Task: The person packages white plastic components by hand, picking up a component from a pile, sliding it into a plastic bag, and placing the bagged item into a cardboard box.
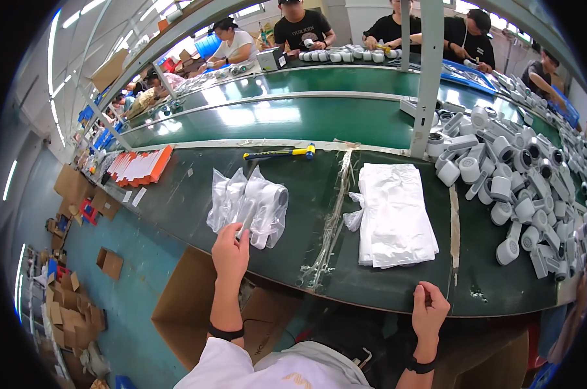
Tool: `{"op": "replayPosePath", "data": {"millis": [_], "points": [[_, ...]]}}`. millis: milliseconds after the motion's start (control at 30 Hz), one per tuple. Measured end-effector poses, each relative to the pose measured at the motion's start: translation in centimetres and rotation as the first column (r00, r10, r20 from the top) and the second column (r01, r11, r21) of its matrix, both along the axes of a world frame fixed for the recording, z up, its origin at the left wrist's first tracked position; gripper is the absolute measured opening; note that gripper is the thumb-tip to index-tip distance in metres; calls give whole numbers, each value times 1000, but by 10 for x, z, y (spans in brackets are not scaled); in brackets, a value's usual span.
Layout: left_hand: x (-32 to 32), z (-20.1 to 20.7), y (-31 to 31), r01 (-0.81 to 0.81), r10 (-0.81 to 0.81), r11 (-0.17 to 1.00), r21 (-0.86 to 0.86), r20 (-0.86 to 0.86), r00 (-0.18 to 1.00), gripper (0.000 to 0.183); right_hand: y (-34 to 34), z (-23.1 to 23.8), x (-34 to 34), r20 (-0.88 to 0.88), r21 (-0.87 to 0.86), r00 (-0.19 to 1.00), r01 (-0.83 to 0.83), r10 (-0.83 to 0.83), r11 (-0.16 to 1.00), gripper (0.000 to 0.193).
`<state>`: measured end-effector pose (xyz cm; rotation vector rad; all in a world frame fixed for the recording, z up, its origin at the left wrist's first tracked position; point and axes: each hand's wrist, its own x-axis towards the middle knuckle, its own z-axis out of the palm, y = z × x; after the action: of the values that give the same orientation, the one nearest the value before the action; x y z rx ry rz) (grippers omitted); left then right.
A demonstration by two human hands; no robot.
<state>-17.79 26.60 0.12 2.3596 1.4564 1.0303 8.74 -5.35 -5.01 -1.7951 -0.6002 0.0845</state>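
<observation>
On the dark green bench, several white handheld devices in clear plastic bags (267, 201) lie side by side. My left hand (230, 254) is at their near end, its thumb and fingers closed on the handle of one bagged device. To the right lies a stack of white plastic bags (397, 217), a crumpled bit sticking out on its left side. My right hand (430, 311) hovers by the bench's front edge, below the stack's right corner. Its fingers are curled in and nothing shows in them.
Unbagged grey-white devices (501, 168) are heaped at the right. A yellow-and-black hammer (280, 153) lies at the bench's back, with orange-and-white flat pieces (140, 166) farther left. A white post (427, 78) rises behind. An open carton (190, 305) stands below. Several people work across the green belt (267, 117).
</observation>
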Motion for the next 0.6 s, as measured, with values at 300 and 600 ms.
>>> {"op": "replayPosePath", "data": {"millis": [300,600], "points": [[9,-3,13,181,-173,966,-183,62,983,42,-2,-3,-1,9,-14,1000,-3,3,1000,13],[6,-30,27,145,-169,959,242,78,983,20,0,-3,-2,42,-14,999,-7,8,1000,12]]}}
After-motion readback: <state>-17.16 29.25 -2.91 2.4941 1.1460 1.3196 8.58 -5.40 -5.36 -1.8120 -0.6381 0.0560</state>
